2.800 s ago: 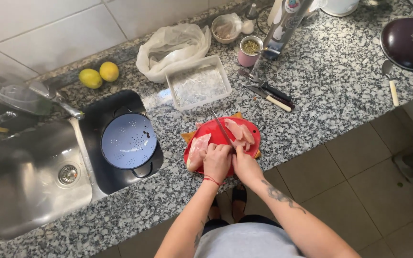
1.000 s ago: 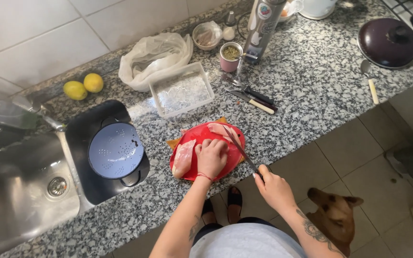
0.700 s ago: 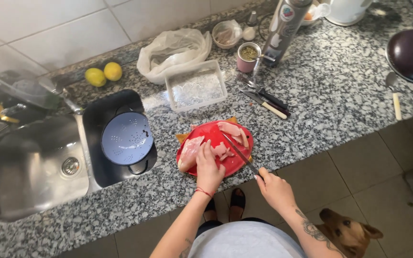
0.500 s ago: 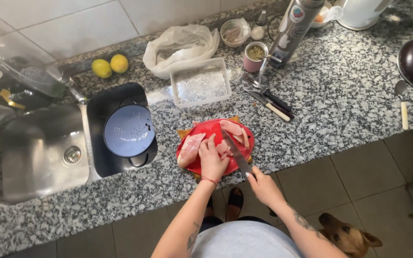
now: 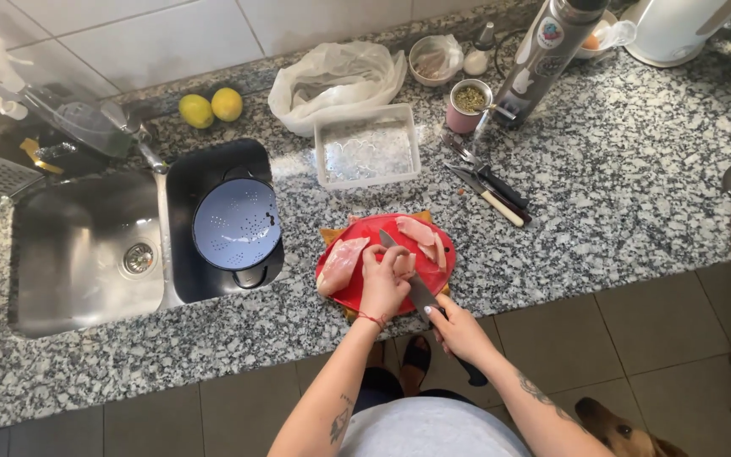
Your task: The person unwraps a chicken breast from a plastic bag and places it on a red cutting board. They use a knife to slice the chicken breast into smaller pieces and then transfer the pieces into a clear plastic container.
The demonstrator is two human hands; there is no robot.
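A round red cutting board (image 5: 364, 289) lies near the counter's front edge with pieces of raw pale-pink meat (image 5: 342, 261) on it. My left hand (image 5: 382, 283) presses down on a piece in the middle of the board. My right hand (image 5: 460, 330) grips the dark handle of a kitchen knife (image 5: 409, 275). Its blade lies across the board right beside my left fingers. More cut pieces (image 5: 423, 233) sit at the board's far right.
A blue colander (image 5: 236, 224) sits in a black tub beside the steel sink (image 5: 86, 250). A clear plastic tray (image 5: 367, 152), a plastic bag (image 5: 336, 78), two lemons (image 5: 211, 107), a thermos (image 5: 545, 55), a cup (image 5: 469, 103) and utensils (image 5: 488, 182) lie behind. A dog (image 5: 619, 427) stands at my right.
My right hand has brought the knife from the board's right edge in to the meat beside my left fingers. The dog has shifted lower right in view.
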